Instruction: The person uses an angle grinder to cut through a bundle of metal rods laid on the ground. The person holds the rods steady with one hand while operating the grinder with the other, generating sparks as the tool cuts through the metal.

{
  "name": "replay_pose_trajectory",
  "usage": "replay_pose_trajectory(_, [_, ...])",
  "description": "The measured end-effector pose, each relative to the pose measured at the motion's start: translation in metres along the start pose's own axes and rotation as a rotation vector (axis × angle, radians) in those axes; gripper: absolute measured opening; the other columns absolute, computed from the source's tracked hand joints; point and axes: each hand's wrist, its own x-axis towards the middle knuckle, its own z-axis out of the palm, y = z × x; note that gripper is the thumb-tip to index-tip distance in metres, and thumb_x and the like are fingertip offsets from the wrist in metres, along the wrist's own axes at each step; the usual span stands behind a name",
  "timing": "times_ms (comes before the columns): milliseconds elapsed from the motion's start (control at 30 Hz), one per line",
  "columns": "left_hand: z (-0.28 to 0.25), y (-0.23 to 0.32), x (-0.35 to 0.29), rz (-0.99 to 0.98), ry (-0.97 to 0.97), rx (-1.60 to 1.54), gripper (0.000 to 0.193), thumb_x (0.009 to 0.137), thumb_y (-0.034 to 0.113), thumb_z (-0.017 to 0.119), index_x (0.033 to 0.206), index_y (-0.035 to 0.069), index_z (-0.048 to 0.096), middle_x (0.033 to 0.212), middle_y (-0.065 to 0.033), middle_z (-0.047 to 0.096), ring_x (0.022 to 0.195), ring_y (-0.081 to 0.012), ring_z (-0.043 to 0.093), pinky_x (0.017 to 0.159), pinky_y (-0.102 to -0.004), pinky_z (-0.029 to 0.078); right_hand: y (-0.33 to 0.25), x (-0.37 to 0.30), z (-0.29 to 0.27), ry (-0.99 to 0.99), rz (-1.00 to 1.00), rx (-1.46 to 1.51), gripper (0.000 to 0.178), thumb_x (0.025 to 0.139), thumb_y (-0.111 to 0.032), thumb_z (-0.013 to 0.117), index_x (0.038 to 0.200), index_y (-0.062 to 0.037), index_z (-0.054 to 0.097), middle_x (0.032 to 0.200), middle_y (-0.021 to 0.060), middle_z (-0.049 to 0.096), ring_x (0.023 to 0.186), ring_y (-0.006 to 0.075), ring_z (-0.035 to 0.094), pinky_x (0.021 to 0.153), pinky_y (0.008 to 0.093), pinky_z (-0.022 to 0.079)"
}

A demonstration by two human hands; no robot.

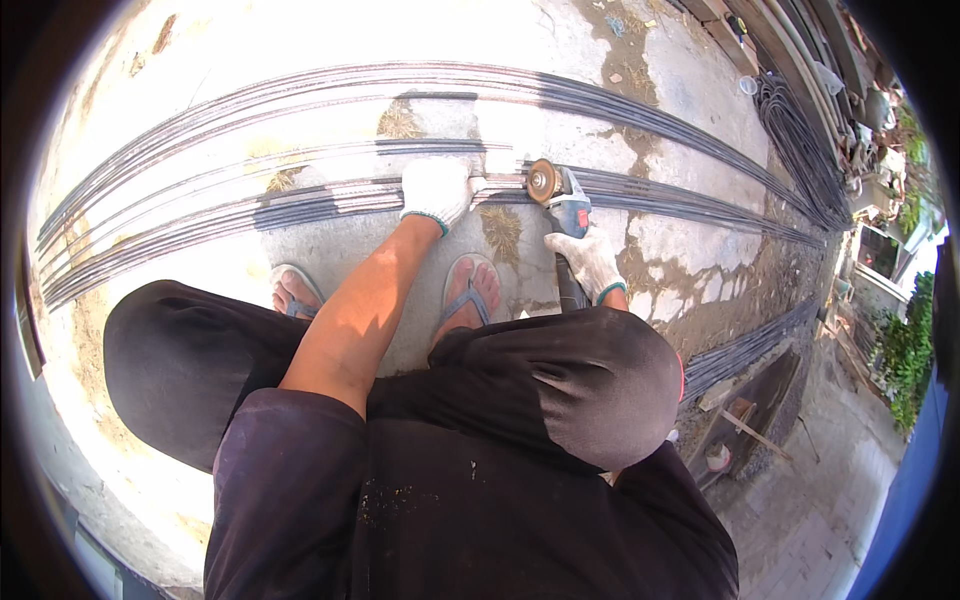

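Observation:
My left hand (436, 188), in a white glove, is closed over the near bundle of steel rebar (330, 200) on the ground. In my right hand (592, 258), also gloved, is an angle grinder (568, 212) with a blue-grey body and a red switch. Its round brown disc (543, 181) sits at the near rebar, just right of my left hand. Whether the disc touches a bar I cannot tell. My fingers on the grinder are partly hidden by its body.
A far rebar bundle (400, 72) runs across the concrete beyond the near one. My sandalled feet (468, 292) stand close to the bars. Coiled dark rods (785, 125) lie at the far right, beside stacked long beams (790, 60). More bars (745, 352) lie at the right.

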Motion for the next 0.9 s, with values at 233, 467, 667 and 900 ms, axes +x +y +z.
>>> replay_pose_trajectory(233, [0.015,-0.004,-0.001,-0.015,-0.009,0.023,0.035,0.102,0.046,0.069,0.103,0.013,0.079,0.1,-0.0157,0.079,0.098,-0.0366,0.077,0.085,-0.0531,0.058,0.011,0.013,0.008,-0.062,0.079,-0.019,0.056,0.078,-0.039,0.093,0.104,0.0086,0.078,0.087,0.0164,0.079,0.079,0.0246,0.073,0.075,0.0415,0.057])
replay_pose_trajectory(467, [0.021,-0.007,-0.001,0.02,0.056,0.004,0.036,0.102,0.046,0.067,0.102,0.012,0.082,0.098,-0.0163,0.08,0.093,-0.0365,0.078,0.082,-0.0524,0.058,0.0,0.011,0.007,-0.066,0.123,-0.028,0.066,0.076,-0.04,0.093,0.113,0.0117,0.076,0.099,0.0223,0.08,0.089,0.0288,0.076,0.082,0.042,0.059])
replay_pose_trajectory(667, [0.011,-0.003,-0.003,0.015,0.022,0.016,0.038,0.104,0.047,0.066,0.105,0.012,0.08,0.097,-0.0156,0.079,0.093,-0.0361,0.077,0.082,-0.052,0.058,-0.004,0.018,0.011,-0.049,0.107,-0.083,0.064,0.078,-0.042,0.09,0.116,0.0087,0.077,0.101,0.0215,0.081,0.092,0.0297,0.077,0.084,0.0419,0.058])
replay_pose_trajectory(900, [0.009,-0.004,-0.007,0.015,0.06,-0.004,0.047,0.102,0.055,0.066,0.105,0.012,0.084,0.098,-0.0153,0.081,0.093,-0.0354,0.078,0.081,-0.0518,0.057,-0.012,0.017,0.013,-0.039,-0.082,-0.129,0.049,0.082,-0.037,0.086,0.107,0.004,0.082,0.091,0.0166,0.08,0.085,0.027,0.075,0.081,0.0405,0.056])
